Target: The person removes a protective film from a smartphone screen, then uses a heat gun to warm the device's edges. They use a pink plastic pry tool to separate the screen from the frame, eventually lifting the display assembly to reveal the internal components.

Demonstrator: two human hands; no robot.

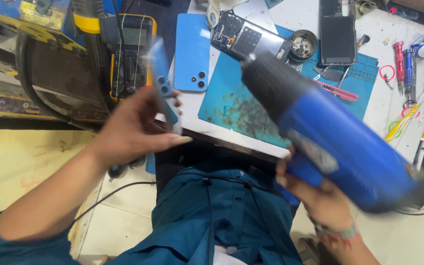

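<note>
Left hand point(133, 130) is pinching a blue phone back cover point(163, 78) on edge, thumb along one side and fingers behind it; the cover is motion-blurred, so I can't see exactly where each fingertip sits. It's up in the air around 10 o'clock from the middle of the view, over the near edge of the white bench point(393, 103).

Right hand point(320, 196) is clenched around the grip of a big blue heat gun point(330, 132). Its black nozzle point(266, 81) points up toward 11 o'clock and ends just right of the cover, not touching it.

If it were me, I'd keep that nozzle sweeping across the cover rather than sitting on one spot, and hold the cover by its far edge so the hot air isn't washing over the thumb.

Room is tight. Straight past the nozzle at 12 o'clock there's an opened phone point(249, 39) lying on the teal work mat point(231, 105), with a second blue cover point(192, 51) beside it at 11 and a small round tin of screws point(304, 45) at 1. A yellow multimeter point(131, 54) stands right behind the left hand. Screwdrivers point(404, 64) sit out at 2 o'clock. The freest space is low, off the bench edge over the lap.
</note>
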